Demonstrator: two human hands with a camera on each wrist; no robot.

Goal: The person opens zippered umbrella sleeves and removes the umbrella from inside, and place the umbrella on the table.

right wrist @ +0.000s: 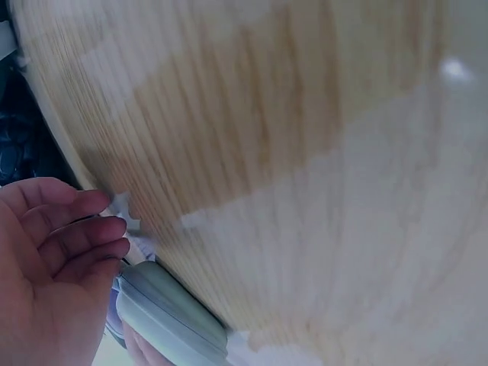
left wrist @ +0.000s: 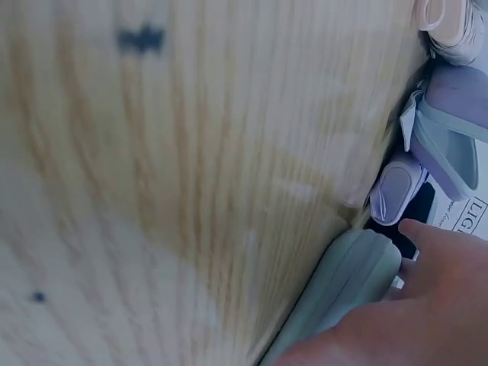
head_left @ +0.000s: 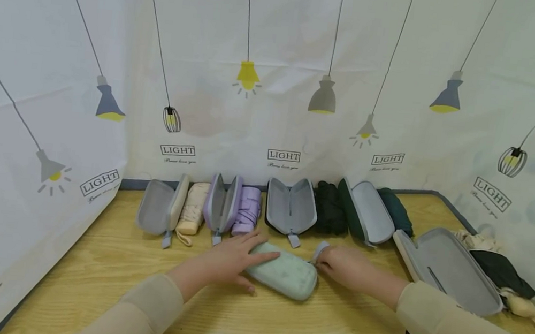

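Note:
A mint-green zip case [head_left: 284, 271] lies closed on the wooden table in front of me. My left hand [head_left: 232, 257] rests over its left end, fingers spread and fairly straight along the top, thumb low on the near side. At the case's right end, my right hand [head_left: 347, 267] has curled fingers and pinches the grey-blue zip pull [head_left: 321, 249]. In the right wrist view, a bit of that zip pull [right wrist: 126, 210] sticks out past the fingertips. The left wrist view shows the rounded end of the case [left wrist: 354, 263] beside the left hand.
Along the back stand unzipped cases: cream [head_left: 155, 215], purple [head_left: 221, 211], black [head_left: 291, 207], dark green [head_left: 369, 214]. Folded umbrellas in beige [head_left: 194, 205], purple [head_left: 246, 210], black [head_left: 331, 211] and dark green [head_left: 396, 211] lie between them. Another open case [head_left: 456, 271] lies right.

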